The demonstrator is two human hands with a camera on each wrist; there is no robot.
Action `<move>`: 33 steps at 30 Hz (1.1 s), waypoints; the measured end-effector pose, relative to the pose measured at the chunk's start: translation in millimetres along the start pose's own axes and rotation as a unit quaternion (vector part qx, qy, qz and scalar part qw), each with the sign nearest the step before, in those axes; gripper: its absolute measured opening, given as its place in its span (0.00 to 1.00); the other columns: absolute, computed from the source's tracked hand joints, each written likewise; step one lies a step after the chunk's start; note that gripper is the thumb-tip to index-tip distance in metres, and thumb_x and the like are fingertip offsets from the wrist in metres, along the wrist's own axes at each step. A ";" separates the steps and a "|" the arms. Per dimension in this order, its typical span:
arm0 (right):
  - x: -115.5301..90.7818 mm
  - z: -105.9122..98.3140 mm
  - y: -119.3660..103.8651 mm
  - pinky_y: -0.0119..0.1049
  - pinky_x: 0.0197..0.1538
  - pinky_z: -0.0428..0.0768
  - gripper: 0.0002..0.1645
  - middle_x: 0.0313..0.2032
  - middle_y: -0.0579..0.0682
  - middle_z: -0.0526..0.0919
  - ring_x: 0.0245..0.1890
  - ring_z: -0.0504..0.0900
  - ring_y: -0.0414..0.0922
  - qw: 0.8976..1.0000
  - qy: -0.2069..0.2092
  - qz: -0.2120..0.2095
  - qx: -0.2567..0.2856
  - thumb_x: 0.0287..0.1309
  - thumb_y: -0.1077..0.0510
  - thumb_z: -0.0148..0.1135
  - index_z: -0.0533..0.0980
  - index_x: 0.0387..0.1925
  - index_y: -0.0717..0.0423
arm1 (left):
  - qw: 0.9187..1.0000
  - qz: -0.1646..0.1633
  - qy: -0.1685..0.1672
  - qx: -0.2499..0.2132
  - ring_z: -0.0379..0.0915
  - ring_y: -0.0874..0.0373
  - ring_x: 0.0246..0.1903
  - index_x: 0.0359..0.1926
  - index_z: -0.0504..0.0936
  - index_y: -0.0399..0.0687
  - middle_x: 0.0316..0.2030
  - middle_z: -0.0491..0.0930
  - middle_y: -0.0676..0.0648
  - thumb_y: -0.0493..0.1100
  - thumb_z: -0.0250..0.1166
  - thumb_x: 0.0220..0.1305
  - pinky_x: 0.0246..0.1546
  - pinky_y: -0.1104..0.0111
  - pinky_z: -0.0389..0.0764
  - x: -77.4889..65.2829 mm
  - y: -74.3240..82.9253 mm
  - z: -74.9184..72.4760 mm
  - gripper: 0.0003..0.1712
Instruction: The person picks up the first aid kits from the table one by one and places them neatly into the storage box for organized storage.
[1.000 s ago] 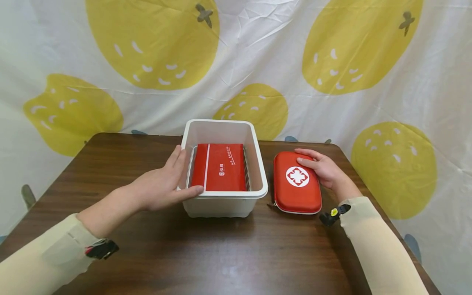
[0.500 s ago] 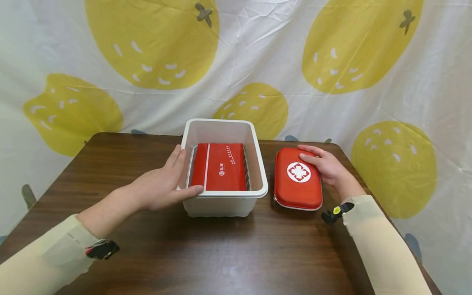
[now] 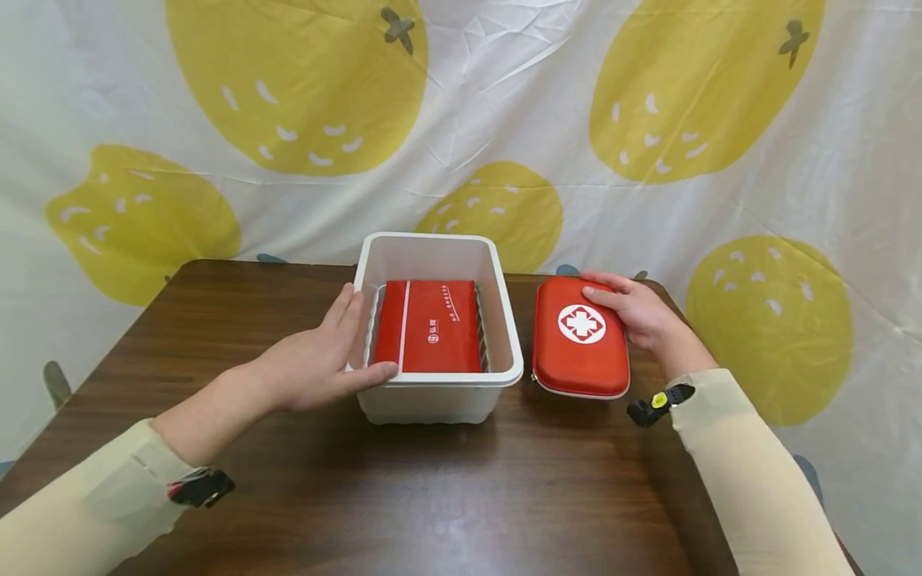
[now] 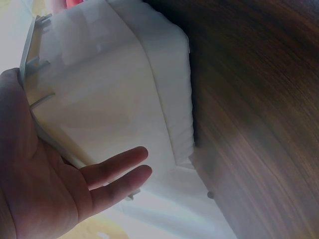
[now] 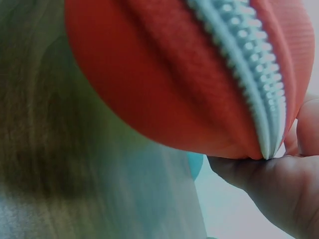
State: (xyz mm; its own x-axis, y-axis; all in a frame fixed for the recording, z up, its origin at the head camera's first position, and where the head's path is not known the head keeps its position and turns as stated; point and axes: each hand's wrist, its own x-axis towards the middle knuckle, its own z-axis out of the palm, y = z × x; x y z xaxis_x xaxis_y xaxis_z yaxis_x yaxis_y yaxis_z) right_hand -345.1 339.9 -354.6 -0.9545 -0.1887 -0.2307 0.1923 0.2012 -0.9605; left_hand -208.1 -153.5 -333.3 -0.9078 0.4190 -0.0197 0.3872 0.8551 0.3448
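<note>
A red zippered first-aid case (image 3: 580,352) with a white cross badge is held by my right hand (image 3: 641,316), thumb on its top face near the far right corner, other fingers along the edge. In the right wrist view, its pale zipper (image 5: 244,64) faces the camera and the wooden surface shows below. My left hand (image 3: 310,364) rests against the near left corner of a white plastic bin (image 3: 435,406), thumb along the front rim. Its straight fingers (image 4: 117,167) lie beside the bin's outer wall in the left wrist view. Inside the bin lies a red packet (image 3: 439,328) with white lettering.
Both bin and case are at the far half of a brown wooden table (image 3: 432,496). Behind the table's back edge hangs a white curtain (image 3: 504,72) printed with yellow fruit. A clear ribbed container edge (image 3: 484,340) shows around the red packet.
My right hand has raised the first-aid case slightly off the table and shifted it a little away from me. The left hand and the bin have stayed put.
</note>
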 end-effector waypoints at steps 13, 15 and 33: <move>-4.2 -0.5 -21.6 0.34 0.39 0.91 0.27 0.40 0.42 0.91 0.34 0.91 0.39 1.000 -0.004 -0.004 0.017 0.79 0.52 0.66 0.73 0.74 0.38 | 1.000 0.001 0.003 -0.011 0.74 0.32 0.72 0.88 0.39 0.32 0.89 0.35 0.31 0.78 0.58 0.72 0.58 0.47 0.88 2.1 1.3 1.8 0.70; -5.8 -0.9 -24.6 0.34 0.39 0.91 0.25 0.40 0.43 0.91 0.33 0.91 0.40 1.000 -0.004 -0.004 0.022 0.79 0.52 0.66 0.74 0.72 0.37 | 1.000 0.000 0.003 -0.012 0.74 0.33 0.72 0.88 0.38 0.33 0.89 0.34 0.32 0.78 0.58 0.72 0.57 0.48 0.89 2.5 1.3 1.9 0.70; -17.0 7.3 -70.4 0.38 0.39 0.92 0.34 0.43 0.45 0.90 0.35 0.91 0.41 0.999 -0.021 -0.017 0.040 0.80 0.52 0.65 0.67 0.81 0.42 | 1.000 0.002 0.006 -0.013 0.66 0.31 0.78 0.88 0.38 0.31 0.89 0.34 0.32 0.77 0.57 0.74 0.61 0.46 0.87 0.9 1.5 3.0 0.69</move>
State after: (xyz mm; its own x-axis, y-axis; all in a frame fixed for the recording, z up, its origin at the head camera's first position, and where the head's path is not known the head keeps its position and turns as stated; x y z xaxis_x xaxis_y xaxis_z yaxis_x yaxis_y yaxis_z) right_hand -340.7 322.0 -284.2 -0.9505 -0.2354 -0.2029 0.1797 0.1163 -0.9768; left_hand -207.9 -150.9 -335.6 -0.9079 0.4191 -0.0069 0.3873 0.8450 0.3689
